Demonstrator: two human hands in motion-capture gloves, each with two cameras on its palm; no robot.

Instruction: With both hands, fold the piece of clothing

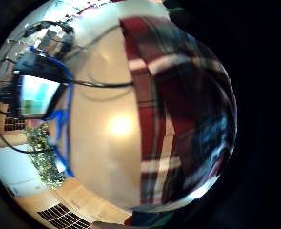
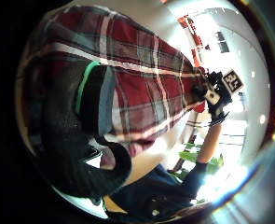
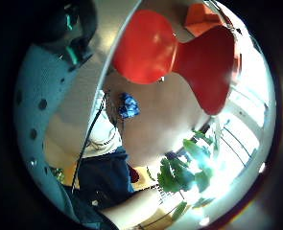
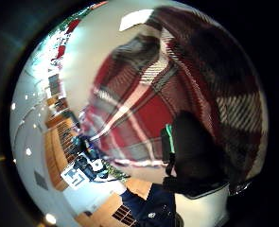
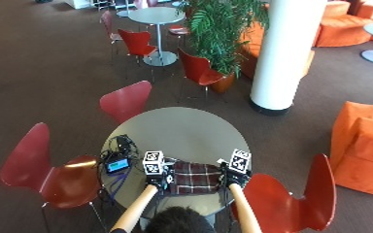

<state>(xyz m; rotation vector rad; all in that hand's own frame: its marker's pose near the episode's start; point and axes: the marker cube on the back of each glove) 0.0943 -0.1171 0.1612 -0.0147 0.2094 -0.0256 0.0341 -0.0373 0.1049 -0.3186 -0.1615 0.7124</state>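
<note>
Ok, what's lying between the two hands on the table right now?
The red plaid garment spans the stretch between left hand and right hand, seen in the outside view.

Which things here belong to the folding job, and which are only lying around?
For the job:
- red plaid garment
- left hand, gripping its left edge
- right hand, gripping its right edge
- round grey table

Just lying about:
- small device with a lit screen and its cables
- red chairs

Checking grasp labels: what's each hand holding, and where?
Both hold the plaid shirt above the table: left hand at its left edge, right hand at its right edge.
</note>
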